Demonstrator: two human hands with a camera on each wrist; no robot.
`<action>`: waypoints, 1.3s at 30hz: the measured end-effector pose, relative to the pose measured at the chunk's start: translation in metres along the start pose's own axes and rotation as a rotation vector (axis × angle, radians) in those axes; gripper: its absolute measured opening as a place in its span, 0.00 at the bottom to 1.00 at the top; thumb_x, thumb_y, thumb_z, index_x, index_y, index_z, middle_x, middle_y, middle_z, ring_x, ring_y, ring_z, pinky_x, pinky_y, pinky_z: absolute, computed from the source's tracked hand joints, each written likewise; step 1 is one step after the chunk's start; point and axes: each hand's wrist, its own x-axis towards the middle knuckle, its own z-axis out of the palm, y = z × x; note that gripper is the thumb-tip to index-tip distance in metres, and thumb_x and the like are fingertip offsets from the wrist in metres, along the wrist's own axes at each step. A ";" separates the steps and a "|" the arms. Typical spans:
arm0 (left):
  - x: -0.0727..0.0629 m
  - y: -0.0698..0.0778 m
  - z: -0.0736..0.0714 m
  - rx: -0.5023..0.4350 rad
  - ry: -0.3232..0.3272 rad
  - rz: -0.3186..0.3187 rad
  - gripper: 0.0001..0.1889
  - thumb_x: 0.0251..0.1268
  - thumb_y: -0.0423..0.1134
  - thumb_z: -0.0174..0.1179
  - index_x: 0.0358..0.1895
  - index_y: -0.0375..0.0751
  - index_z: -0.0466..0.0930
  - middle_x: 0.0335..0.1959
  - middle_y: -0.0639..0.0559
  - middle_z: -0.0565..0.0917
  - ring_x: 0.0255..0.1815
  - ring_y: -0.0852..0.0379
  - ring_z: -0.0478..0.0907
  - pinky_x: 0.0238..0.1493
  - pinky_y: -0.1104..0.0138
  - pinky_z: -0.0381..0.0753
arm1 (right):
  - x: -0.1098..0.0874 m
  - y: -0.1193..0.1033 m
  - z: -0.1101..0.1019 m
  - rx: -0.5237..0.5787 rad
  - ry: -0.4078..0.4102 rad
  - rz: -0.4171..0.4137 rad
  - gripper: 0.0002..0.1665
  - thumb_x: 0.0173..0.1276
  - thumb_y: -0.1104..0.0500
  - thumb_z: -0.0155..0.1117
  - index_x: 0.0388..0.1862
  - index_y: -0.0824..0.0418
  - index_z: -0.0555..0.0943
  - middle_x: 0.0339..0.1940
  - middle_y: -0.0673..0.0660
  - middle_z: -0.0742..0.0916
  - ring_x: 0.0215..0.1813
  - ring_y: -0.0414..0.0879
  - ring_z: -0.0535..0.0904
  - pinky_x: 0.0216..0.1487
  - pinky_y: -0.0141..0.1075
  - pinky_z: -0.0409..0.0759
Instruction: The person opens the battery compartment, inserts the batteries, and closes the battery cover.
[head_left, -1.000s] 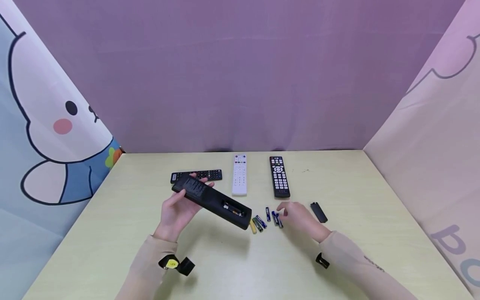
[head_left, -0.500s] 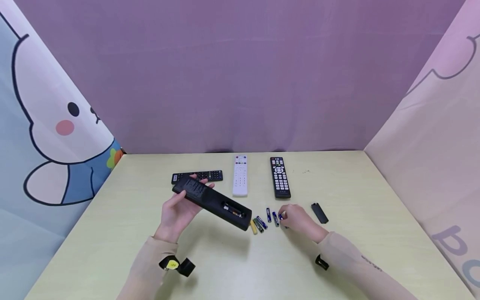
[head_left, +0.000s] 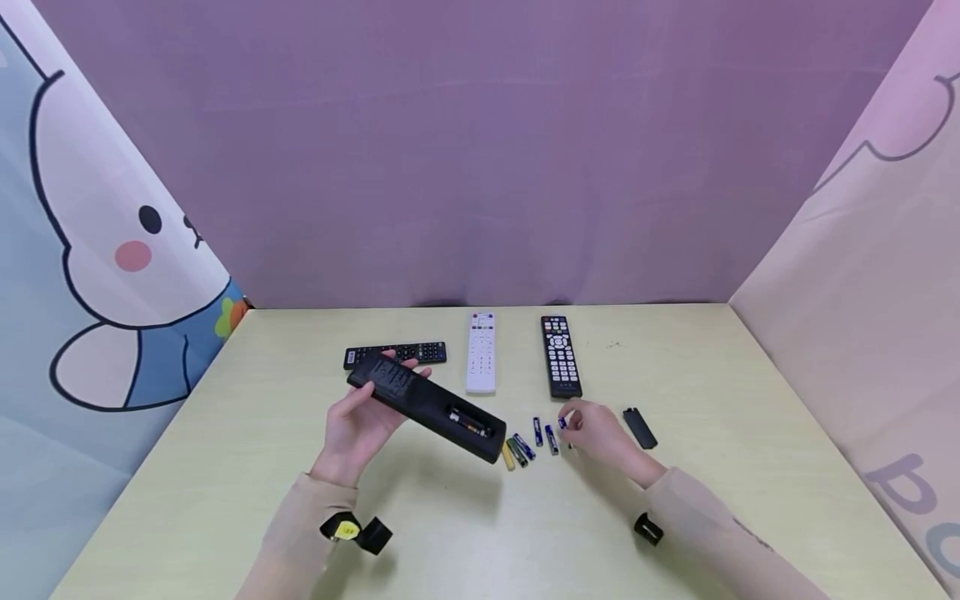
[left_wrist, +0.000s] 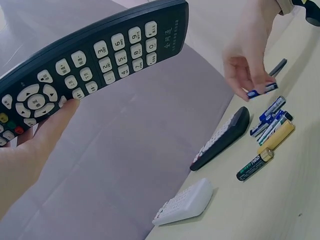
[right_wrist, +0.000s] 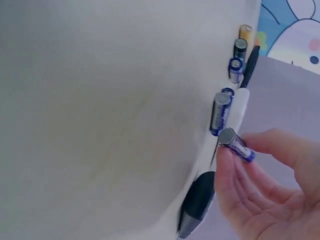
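Observation:
My left hand (head_left: 351, 433) grips a black remote control (head_left: 420, 402), held tilted above the table with its back up in the head view. Its battery compartment is uncovered, and a battery (head_left: 467, 422) lies inside. The keypad side of this remote faces the left wrist camera. Between thumb and fingers, my right hand (head_left: 602, 433) pinches a blue battery (right_wrist: 236, 144), just above the table. Left of that hand lie loose blue batteries (head_left: 552, 439), a green one (head_left: 517, 452) and a yellow one (head_left: 507, 456), partly behind the held remote's end.
A black battery cover (head_left: 640, 427) lies to the right of my right hand. Farther back rest a white remote (head_left: 481, 354), a black remote (head_left: 561, 358) and another black remote (head_left: 423, 352) lying crosswise. A purple curtain (head_left: 480, 158) stands behind the table (head_left: 675, 358).
My right hand has taken a blue battery from the right end of the row and raised it slightly. The left hand and its remote have stayed nearly still.

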 end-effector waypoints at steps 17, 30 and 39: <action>0.000 -0.001 0.002 -0.008 0.002 -0.008 0.21 0.66 0.33 0.35 0.61 0.42 0.47 0.58 0.38 0.64 0.60 0.39 0.62 0.59 0.51 0.61 | -0.012 -0.026 -0.027 0.483 0.032 -0.116 0.18 0.55 0.65 0.63 0.42 0.72 0.71 0.34 0.64 0.83 0.35 0.46 0.81 0.40 0.32 0.78; 0.000 -0.001 0.003 -0.039 -0.009 -0.013 0.20 0.66 0.34 0.35 0.61 0.43 0.51 0.58 0.38 0.64 0.64 0.37 0.55 0.59 0.51 0.59 | -0.030 -0.056 -0.032 0.574 0.077 -0.142 0.18 0.55 0.59 0.64 0.40 0.69 0.73 0.36 0.62 0.84 0.36 0.45 0.82 0.42 0.34 0.77; 0.001 -0.003 0.003 -0.061 -0.009 -0.005 0.24 0.66 0.34 0.35 0.63 0.44 0.41 0.58 0.38 0.66 0.62 0.38 0.59 0.59 0.51 0.60 | -0.041 -0.073 -0.024 0.611 0.156 -0.242 0.15 0.54 0.63 0.64 0.38 0.70 0.74 0.36 0.63 0.84 0.36 0.43 0.82 0.41 0.33 0.78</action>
